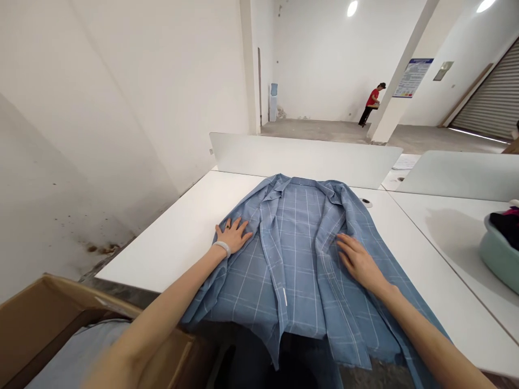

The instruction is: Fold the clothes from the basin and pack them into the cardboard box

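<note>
A blue checked shirt (302, 227) lies spread open on the white table (162, 227), its collar toward the low divider (308, 159) at the far side and its hem hanging over the near edge. The left hand (234, 236) rests flat on the shirt's left side, near the sleeve, with its fingers fanned apart and nothing pinched between them (a dark ring sits on one finger, and a pale band (223, 248) circles the wrist). The right hand (359, 262) lies on the shirt's other front panel, its fingers slightly bent and close together, their tips touching the cloth. Between the hands, the two front edges run down toward the hem, the inside of the back showing in the gap. Beside the table, at the near left, an open cardboard box (24, 313) holds grey-blue cloth (81, 351). Over on the right, a pale green basin (500, 256) with dark and pink cloth in it stands on the tabletop. Farther off, past the divider, a person in a red top (372, 98) stands by a slanting pillar (409, 75), head bowed, and a water dispenser (273, 102) stands against the wall.
</note>
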{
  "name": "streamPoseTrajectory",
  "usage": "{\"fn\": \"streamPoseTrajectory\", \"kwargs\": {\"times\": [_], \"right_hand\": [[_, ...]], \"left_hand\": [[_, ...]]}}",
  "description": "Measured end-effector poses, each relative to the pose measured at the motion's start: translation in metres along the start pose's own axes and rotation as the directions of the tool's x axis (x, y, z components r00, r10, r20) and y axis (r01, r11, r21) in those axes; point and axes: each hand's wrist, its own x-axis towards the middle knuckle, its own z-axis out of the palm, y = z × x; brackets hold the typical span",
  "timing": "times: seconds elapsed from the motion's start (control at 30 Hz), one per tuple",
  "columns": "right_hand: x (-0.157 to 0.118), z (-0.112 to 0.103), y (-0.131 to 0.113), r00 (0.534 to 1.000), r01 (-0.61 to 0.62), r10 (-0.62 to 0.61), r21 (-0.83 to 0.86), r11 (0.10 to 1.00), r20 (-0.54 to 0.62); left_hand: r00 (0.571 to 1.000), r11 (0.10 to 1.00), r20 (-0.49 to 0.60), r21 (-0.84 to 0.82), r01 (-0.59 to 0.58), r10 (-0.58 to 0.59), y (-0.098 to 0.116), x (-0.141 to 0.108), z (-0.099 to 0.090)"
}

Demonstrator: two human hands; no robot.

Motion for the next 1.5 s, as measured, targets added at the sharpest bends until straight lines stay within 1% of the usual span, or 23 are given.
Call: {"fn": "streamPoseTrajectory", "kwargs": {"times": [0.07, 0.17, 0.23, 0.3, 0.33, 0.4, 0.47, 0.5, 0.57, 0.63, 0.67, 0.73, 0.77, 0.83, 0.93, 1.0, 1.07, 1.13, 1.2, 1.27, 1.37, 1.43, 1.5], "right_hand": [[0.003, 0.009, -0.009, 0.997, 0.015, -0.017, 0.029, 0.999, 0.072], [-0.003, 0.017, -0.001, 0.993, -0.008, 0.001, 0.061, 0.998, 0.114], [-0.008, 0.014, 0.010, 0.993, -0.025, 0.015, 0.084, 0.996, 0.117], [-0.004, 0.005, 0.019, 0.987, -0.058, 0.039, 0.117, 0.991, 0.157], [0.003, -0.001, 0.021, 0.980, -0.093, 0.068, 0.128, 0.987, 0.186], [0.029, -0.012, 0.021, 0.966, -0.187, 0.155, 0.146, 0.971, 0.207], [0.070, -0.017, 0.014, 0.956, -0.269, 0.237, 0.191, 0.944, 0.173], [0.094, -0.015, 0.010, 0.954, -0.283, 0.249, 0.234, 0.930, 0.164], [0.144, -0.002, -0.002, 0.951, -0.285, 0.225, 0.321, 0.903, 0.210], [0.190, 0.022, -0.014, 0.942, -0.290, 0.201, 0.353, 0.889, 0.267], [0.210, 0.037, -0.020, 0.941, -0.292, 0.200, 0.356, 0.888, 0.272], [0.243, 0.067, -0.030, 0.943, -0.295, 0.212, 0.349, 0.889, 0.257], [0.256, 0.082, -0.034, 0.945, -0.295, 0.218, 0.346, 0.891, 0.245], [0.275, 0.106, -0.040, 0.950, -0.291, 0.228, 0.337, 0.895, 0.214], [0.296, 0.125, -0.034, 0.954, -0.294, 0.255, 0.324, 0.899, 0.158], [0.308, 0.125, -0.017, 0.947, -0.321, 0.302, 0.321, 0.891, 0.110], [0.317, 0.119, 0.010, 0.926, -0.370, 0.373, 0.323, 0.871, 0.052], [0.322, 0.113, 0.041, 0.893, -0.427, 0.450, 0.330, 0.842, 0.006], [0.319, 0.112, 0.066, 0.856, -0.483, 0.517, 0.336, 0.809, -0.017], [0.309, 0.118, 0.081, 0.824, -0.522, 0.565, 0.345, 0.780, -0.030], [0.291, 0.135, 0.084, 0.806, -0.528, 0.588, 0.374, 0.763, -0.061], [0.284, 0.143, 0.081, 0.811, -0.505, 0.579, 0.405, 0.762, -0.078], [0.282, 0.146, 0.078, 0.820, -0.479, 0.566, 0.441, 0.759, -0.083]], "left_hand": [[0.999, 0.999, 0.014, -0.017, 0.048, -0.048, 0.001, -0.009, 0.006], [0.998, 0.998, -0.015, -0.005, 0.067, -0.067, 0.004, -0.021, 0.012], [0.998, 0.999, -0.045, 0.010, 0.044, -0.043, 0.004, -0.028, 0.013], [0.996, 1.000, -0.093, 0.027, 0.007, -0.004, 0.001, -0.034, 0.010], [0.991, 0.999, -0.130, 0.036, -0.004, 0.009, -0.003, -0.036, 0.006], [0.976, 0.999, -0.219, 0.051, 0.013, -0.001, -0.012, -0.039, -0.002], [0.961, 0.996, -0.269, 0.038, 0.081, -0.067, -0.022, -0.044, -0.011], [0.959, 0.992, -0.260, 0.016, 0.124, -0.115, -0.026, -0.047, -0.014], [0.959, 0.978, -0.191, -0.042, 0.203, -0.207, -0.033, -0.056, -0.019], [0.960, 0.963, -0.106, -0.100, 0.250, -0.260, -0.039, -0.065, -0.019], [0.961, 0.958, -0.069, -0.128, 0.258, -0.268, -0.042, -0.068, -0.018], [0.970, 0.951, -0.021, -0.202, 0.232, -0.241, -0.050, -0.071, -0.015], [0.976, 0.948, -0.018, -0.245, 0.205, -0.216, -0.054, -0.071, -0.013], [0.985, 0.937, -0.065, -0.324, 0.131, -0.160, -0.063, -0.067, -0.014], [0.980, 0.925, -0.164, -0.377, 0.040, -0.110, -0.079, -0.055, -0.027], [0.977, 0.926, -0.191, -0.377, 0.013, -0.091, -0.091, -0.046, -0.043], [0.973, 0.935, -0.210, -0.355, 0.015, -0.096, -0.105, -0.036, -0.062], [0.969, 0.946, -0.220, -0.323, 0.039, -0.115, -0.123, -0.024, -0.076], [0.969, 0.956, -0.205, -0.283, 0.077, -0.139, -0.145, -0.008, -0.082], [0.970, 0.965, -0.179, -0.233, 0.120, -0.164, -0.170, 0.009, -0.078], [0.967, 0.973, -0.131, -0.112, 0.203, -0.216, -0.203, 0.036, -0.063], [0.956, 0.962, -0.108, -0.003, 0.273, -0.272, -0.212, 0.053, -0.056], [0.943, 0.944, -0.145, 0.093, 0.316, -0.301, -0.202, 0.071, -0.056]]}}
